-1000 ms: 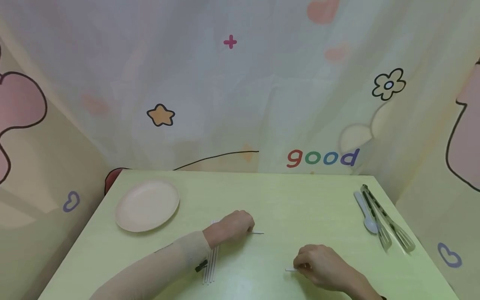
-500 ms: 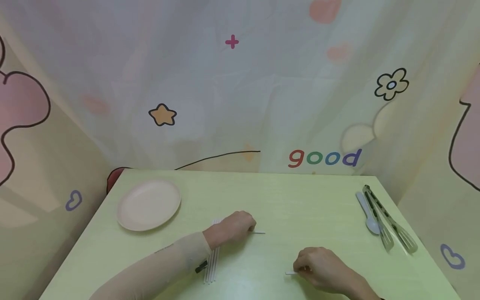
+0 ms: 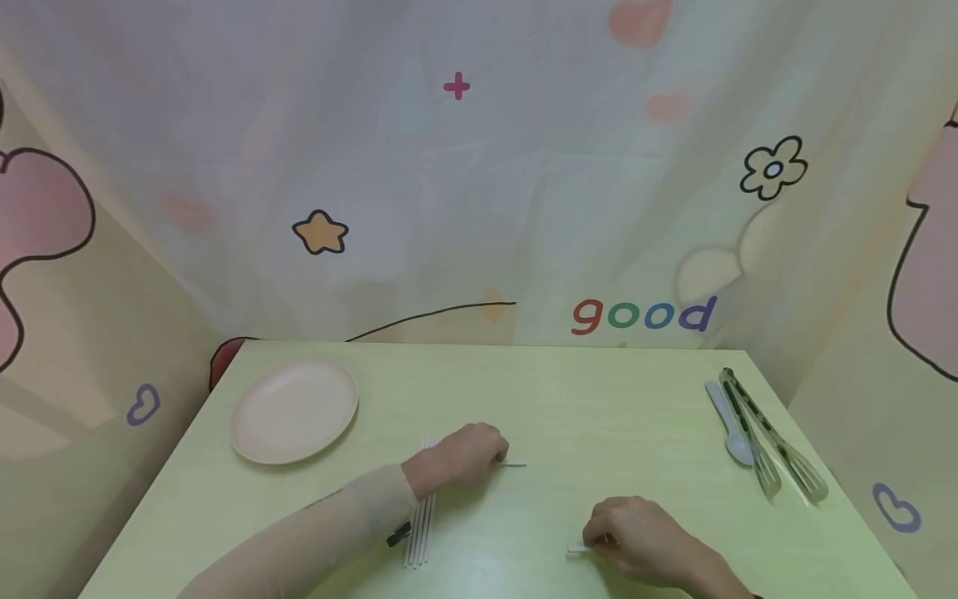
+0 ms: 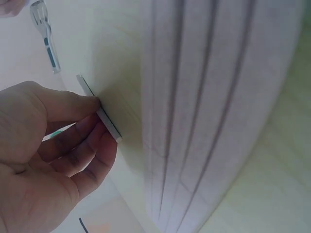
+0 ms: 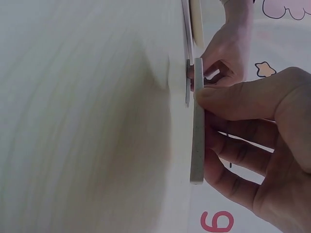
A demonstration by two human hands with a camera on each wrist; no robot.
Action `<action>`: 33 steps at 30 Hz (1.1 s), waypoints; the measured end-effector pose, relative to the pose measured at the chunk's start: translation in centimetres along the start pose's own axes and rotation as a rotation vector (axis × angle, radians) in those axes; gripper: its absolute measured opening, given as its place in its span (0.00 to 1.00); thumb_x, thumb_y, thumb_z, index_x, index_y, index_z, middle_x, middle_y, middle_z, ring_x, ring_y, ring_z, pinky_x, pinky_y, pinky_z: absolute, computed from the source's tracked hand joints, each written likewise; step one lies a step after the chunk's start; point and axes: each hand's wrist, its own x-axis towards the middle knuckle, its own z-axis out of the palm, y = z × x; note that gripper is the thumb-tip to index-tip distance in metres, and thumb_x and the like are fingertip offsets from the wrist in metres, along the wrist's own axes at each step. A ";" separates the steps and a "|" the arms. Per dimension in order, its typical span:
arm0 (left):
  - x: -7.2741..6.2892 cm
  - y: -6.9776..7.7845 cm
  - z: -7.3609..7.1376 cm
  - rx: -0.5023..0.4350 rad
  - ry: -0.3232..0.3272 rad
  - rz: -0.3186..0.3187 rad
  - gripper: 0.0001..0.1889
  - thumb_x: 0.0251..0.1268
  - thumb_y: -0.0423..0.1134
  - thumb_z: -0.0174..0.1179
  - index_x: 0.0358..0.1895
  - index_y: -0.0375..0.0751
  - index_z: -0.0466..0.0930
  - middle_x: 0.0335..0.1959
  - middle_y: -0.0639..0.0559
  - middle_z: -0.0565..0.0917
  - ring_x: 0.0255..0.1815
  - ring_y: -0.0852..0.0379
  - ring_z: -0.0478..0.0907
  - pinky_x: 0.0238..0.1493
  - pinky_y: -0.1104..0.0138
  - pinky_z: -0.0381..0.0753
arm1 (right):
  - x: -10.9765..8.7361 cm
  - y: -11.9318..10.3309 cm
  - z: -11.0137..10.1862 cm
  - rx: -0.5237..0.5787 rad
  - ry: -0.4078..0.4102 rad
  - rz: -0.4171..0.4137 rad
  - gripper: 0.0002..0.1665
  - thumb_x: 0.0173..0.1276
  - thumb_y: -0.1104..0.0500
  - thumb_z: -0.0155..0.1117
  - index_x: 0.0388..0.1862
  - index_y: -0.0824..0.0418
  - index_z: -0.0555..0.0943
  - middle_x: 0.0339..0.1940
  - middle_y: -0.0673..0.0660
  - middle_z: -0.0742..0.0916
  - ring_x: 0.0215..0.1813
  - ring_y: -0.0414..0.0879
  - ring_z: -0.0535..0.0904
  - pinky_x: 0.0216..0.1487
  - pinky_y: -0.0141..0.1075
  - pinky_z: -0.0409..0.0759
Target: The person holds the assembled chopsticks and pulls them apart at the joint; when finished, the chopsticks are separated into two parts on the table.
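Note:
Between the left hand's [image 3: 464, 454] thumb and fingers a short flat white stick [image 4: 111, 127] is pinched, low over the table. The left wrist view shows both of its ends sticking out. The right hand [image 3: 639, 539], nearer the front, pinches another flat white stick [image 5: 197, 145] in the same way; its squared end points down in the right wrist view. Several long white sticks [image 3: 421, 532] lie side by side on the table, partly hidden beneath the left wrist and sleeve. They fill the middle of the left wrist view, close to the camera.
A round pale plate [image 3: 295, 413] stands at the back left of the light green table [image 3: 584, 399]. Along the right side lie a light spoon [image 3: 737, 448] and metal tongs [image 3: 786, 453] with slotted ends. Printed cloth [image 3: 539, 208] walls in the back and sides.
The right hand has shifted slightly toward the near edge with its stick. My left hand stays nearly in place, still pinching its stick; the head view sways a little.

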 end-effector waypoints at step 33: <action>-9.9 -3.8 -3.1 -0.131 0.259 -0.169 0.05 0.56 0.30 0.65 0.36 0.34 0.86 0.33 0.47 0.86 0.35 0.55 0.81 0.34 0.65 0.80 | 0.5 0.5 0.1 -0.011 -0.024 0.018 0.13 0.53 0.69 0.71 0.26 0.49 0.86 0.27 0.36 0.83 0.31 0.27 0.75 0.29 0.26 0.75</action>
